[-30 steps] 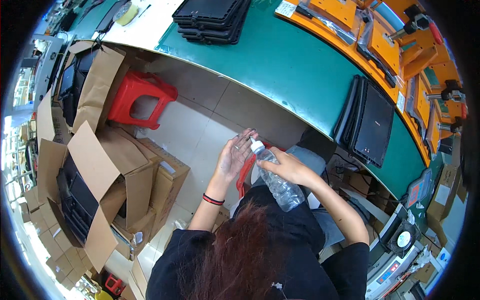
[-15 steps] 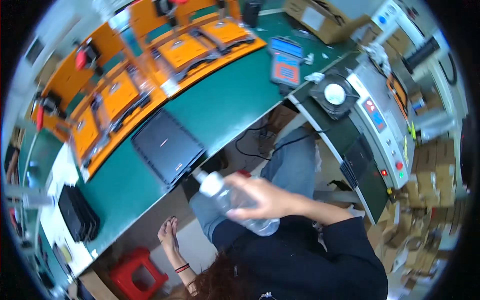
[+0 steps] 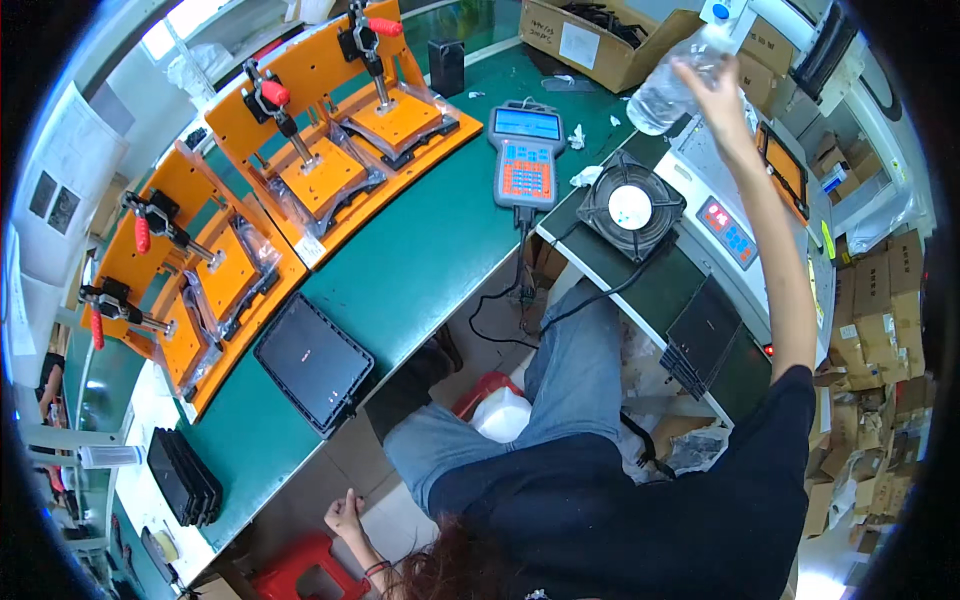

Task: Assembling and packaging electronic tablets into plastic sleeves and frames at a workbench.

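My right hand [image 3: 712,92] is closed around a clear plastic bottle [image 3: 655,100], arm stretched out to the far right. The bottle is tilted, its base toward the bench and its neck end up by the white machine [image 3: 690,190]. My left hand [image 3: 345,515] hangs low at the left of my lap, fingers loosely curled, with nothing visible in it. On the green bench [image 3: 400,240] in front of me lies a dark, flat rectangular panel [image 3: 315,362] with a raised rim. A black fan [image 3: 632,207] with a round pale centre sits beside the machine.
Orange clamp fixtures [image 3: 320,180] with red handles line the far left. A blue-grey handheld device [image 3: 525,155] with a cable lies mid-bench. Dark cases [image 3: 185,478] stack at the left; thin dark panels [image 3: 703,335] lie right. An opened cardboard box [image 3: 590,45] stands behind. Red stools [image 3: 310,568] stand below.
My right hand has carried the bottle from above my lap up and away to the far right, beside the machine. My left hand stays low, with a small shift. The head view has shifted slightly.
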A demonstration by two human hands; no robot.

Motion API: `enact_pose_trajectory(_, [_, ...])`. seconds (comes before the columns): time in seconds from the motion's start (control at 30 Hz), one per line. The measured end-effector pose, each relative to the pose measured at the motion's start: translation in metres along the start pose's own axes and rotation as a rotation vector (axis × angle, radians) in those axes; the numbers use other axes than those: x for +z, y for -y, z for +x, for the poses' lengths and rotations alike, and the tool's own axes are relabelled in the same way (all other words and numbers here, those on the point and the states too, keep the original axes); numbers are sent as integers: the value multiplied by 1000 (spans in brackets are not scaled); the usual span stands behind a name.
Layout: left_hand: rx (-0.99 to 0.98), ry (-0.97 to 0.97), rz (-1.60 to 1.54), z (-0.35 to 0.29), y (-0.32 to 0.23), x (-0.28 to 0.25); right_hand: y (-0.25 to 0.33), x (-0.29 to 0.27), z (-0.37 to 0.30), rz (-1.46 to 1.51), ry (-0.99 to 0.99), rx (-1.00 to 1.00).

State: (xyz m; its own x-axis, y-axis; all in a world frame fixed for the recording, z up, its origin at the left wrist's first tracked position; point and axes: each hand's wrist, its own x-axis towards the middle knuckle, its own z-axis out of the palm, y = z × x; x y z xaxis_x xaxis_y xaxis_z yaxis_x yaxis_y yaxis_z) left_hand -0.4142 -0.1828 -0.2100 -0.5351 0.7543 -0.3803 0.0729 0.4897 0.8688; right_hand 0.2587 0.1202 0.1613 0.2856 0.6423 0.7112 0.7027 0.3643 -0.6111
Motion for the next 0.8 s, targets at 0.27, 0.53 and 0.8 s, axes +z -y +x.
enact_pose_trajectory(0.27, [-16,-162,-223,-59,11,-31,-106,25,-5,-878,207,414])
enact_pose_trajectory(0.53, [131,-210,-286,-55,-32,-13,-64,38,-41,-982,-241,32])
enact_pose_trajectory(0.8, [31,-117,-286,-39,-58,21,8,140,-46,-1368,873,-212])
